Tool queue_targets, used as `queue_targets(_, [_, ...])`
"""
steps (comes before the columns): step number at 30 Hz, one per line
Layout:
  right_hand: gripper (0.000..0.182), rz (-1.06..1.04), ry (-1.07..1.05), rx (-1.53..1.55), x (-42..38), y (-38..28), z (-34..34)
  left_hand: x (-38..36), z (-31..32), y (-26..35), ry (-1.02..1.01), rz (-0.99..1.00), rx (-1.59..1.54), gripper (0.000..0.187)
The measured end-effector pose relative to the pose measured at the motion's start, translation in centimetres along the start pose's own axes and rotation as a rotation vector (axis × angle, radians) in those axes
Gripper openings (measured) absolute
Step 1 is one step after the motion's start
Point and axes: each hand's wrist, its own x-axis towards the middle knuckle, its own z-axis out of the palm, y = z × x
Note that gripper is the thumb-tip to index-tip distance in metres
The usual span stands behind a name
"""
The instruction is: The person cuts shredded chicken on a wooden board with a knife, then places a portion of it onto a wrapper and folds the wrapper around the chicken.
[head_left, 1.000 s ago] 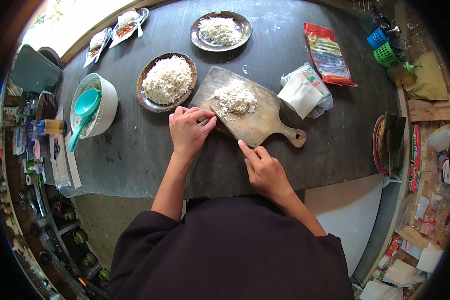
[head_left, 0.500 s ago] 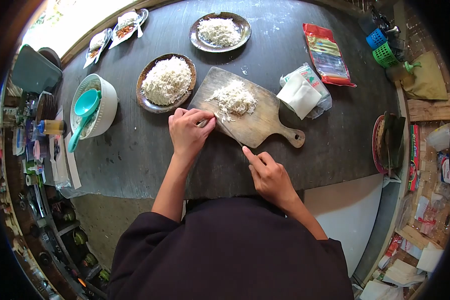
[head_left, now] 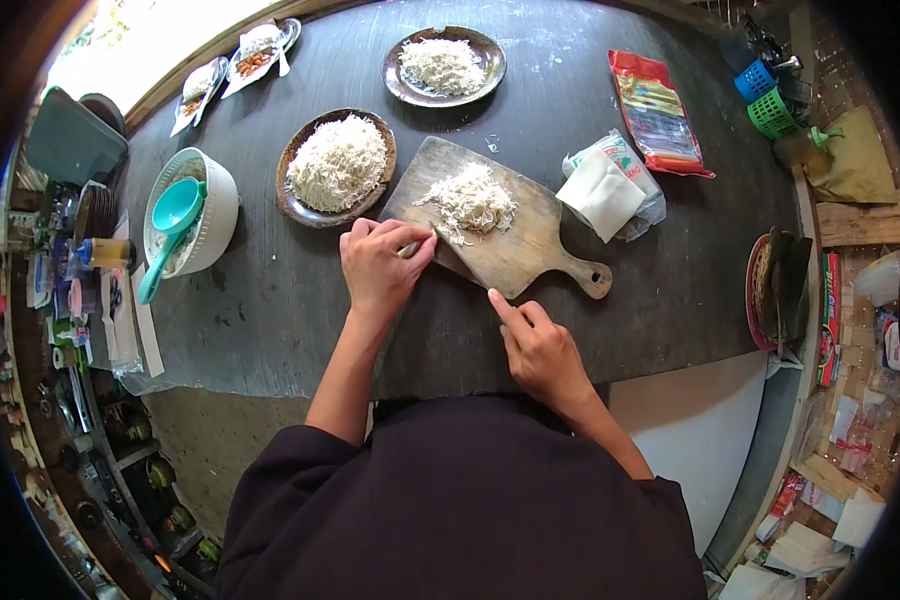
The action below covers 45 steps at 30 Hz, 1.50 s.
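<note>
My right hand (head_left: 540,350) is closed around a knife, its handle hidden in the palm. The thin blade (head_left: 462,268) slants along the near edge of the wooden cutting board (head_left: 530,245), up toward my left fingers. My left hand (head_left: 382,265) is pinched at the board's near left edge, on a small pale piece (head_left: 408,249) mostly covered by the fingers; its kind does not show. Just beyond the blade, a loose heap of whitish shreds (head_left: 470,205) lies on the board.
Left of the board is a brown plate (head_left: 288,205) piled with shreds; another plate (head_left: 395,88) stands farther back. A white tub (head_left: 228,215) holds a turquoise ladle (head_left: 177,207). To the right lie a white packet (head_left: 602,195) and a red-edged plastic pack (head_left: 660,120).
The whole view has shifted slightly. Both hands keep nearly the same places at the board, and the knife blade looks a little different in tilt.
</note>
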Motion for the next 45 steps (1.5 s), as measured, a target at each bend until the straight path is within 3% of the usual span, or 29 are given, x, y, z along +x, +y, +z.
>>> queue_targets(45, [0.050,-0.002,-0.037,0.031,1.4,0.0,0.6,0.0,-0.1,0.0,-0.001,0.005,-0.032,0.008])
